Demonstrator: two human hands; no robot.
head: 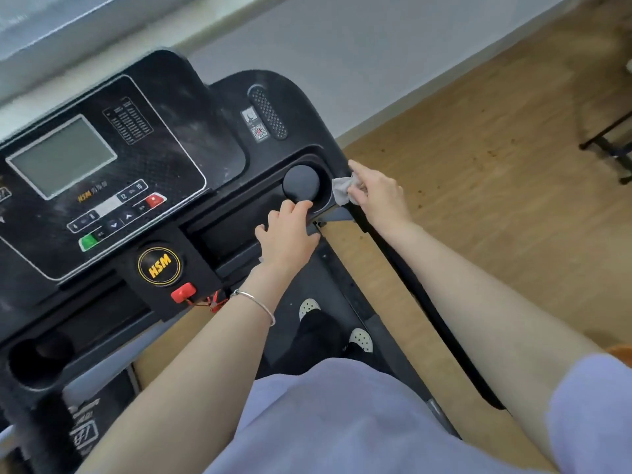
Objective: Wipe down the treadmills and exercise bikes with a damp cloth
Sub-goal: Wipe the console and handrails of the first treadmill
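Treadmill console (191, 138) of dusty black plastic, small pale grey cloth (342, 190) at its right corner
Stretched across view from lower left to upper right, grey screen (61, 155) facing wearer. Right hand (378, 196) pinching cloth against corner, forefinger straight; left hand (289, 236) curled over tray lip beside round black cup well (301, 183), contents too dark to tell

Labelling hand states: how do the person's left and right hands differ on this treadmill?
The left hand holds no cloth; the right hand pinches a small crumpled white cloth. The left hand rests, fingers bent, on the black treadmill console's tray; the right hand presses the cloth at the console's right edge. Both are bare hands on the same console.
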